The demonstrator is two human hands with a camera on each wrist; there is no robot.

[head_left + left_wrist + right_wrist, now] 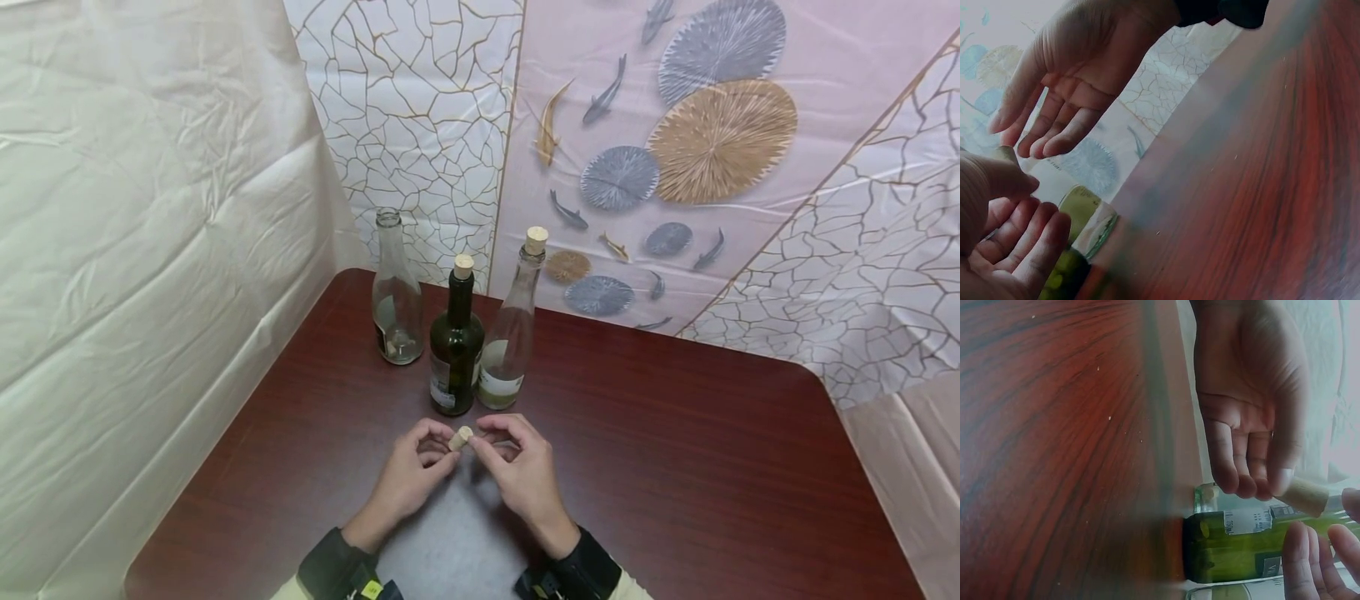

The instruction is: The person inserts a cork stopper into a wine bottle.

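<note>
Between the thumb and fingers of my left hand [405, 479] is a small cork [461, 439], tilted up to the right. My right hand [531, 479] has its loosely bent fingers and thumb right at the cork's free end. In the right wrist view, the cork [1305, 497] sticks out past the left thumb, and the right fingers are just below it. Beyond the hands stand a dark green bottle [448, 342] and a clear bottle [516, 325], each with a cork in its mouth. A second clear bottle [397, 300], farther back at left, has an uncorked mouth.
The bottles stand on a dark red wood-grain table [675, 450] close to its back edge. A patterned cloth [622, 117] hangs behind the table, and a plain cream cloth [165, 250] hangs along the left side.
</note>
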